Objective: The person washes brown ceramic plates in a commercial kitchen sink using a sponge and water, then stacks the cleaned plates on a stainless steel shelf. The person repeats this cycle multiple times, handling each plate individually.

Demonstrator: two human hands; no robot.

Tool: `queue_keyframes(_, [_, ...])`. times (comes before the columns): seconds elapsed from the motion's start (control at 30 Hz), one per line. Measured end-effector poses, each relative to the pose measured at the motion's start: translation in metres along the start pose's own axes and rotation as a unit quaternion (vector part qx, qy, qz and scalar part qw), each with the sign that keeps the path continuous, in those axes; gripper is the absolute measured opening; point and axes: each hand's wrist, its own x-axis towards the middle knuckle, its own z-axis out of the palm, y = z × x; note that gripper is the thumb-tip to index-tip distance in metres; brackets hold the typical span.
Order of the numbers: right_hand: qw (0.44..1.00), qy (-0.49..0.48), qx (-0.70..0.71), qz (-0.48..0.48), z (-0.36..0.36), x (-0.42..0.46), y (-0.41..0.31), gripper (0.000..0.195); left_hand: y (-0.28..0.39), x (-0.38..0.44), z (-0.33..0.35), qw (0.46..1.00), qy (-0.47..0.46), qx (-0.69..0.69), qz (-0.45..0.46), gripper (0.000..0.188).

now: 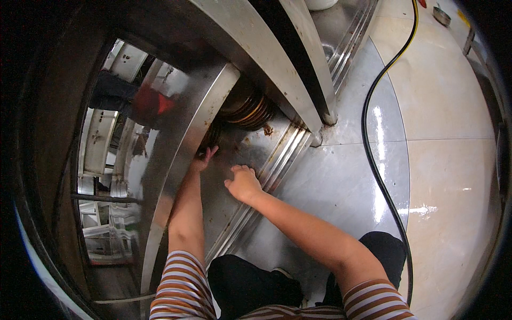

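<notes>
My left hand [205, 159] reaches into a low stainless steel cabinet, fingers spread, just below a dark, shadowed stack [212, 135]. Whether its fingertips touch that stack I cannot tell. Over the metal cabinet floor [224, 188] hovers my right hand [244, 183], its fingers loosely bent and the thumb apart, with nothing seen in it. It is close to the sliding-door track [276, 174]. Deeper inside lies a stack of round, brown-rimmed pans or dishes [248, 114], one rim orange-yellow. Brown rust or residue [268, 129] marks the floor beside it.
A steel edge [192, 128] borders my left arm. Metal door panels [272, 52] stand above the opening. A black hose or cable [366, 116] runs across the tiled floor [444, 172] on the right. A small metal pan [441, 17] lies far off.
</notes>
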Motion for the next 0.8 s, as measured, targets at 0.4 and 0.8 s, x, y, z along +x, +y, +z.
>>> queue_keyframes(0.4, [0.989, 0.137, 0.029, 0.035, 0.004, 0.011, 0.021, 0.021, -0.035, 0.016, -0.002, 0.983, -0.010, 0.022, 0.182, 0.048])
queue_keyframes(0.8, [0.988, 0.143, 0.040, 0.031, 0.002, 0.010, 0.017, 0.018, -0.012, 0.023, -0.010, 0.994, -0.016, -0.002, 0.105, 0.042])
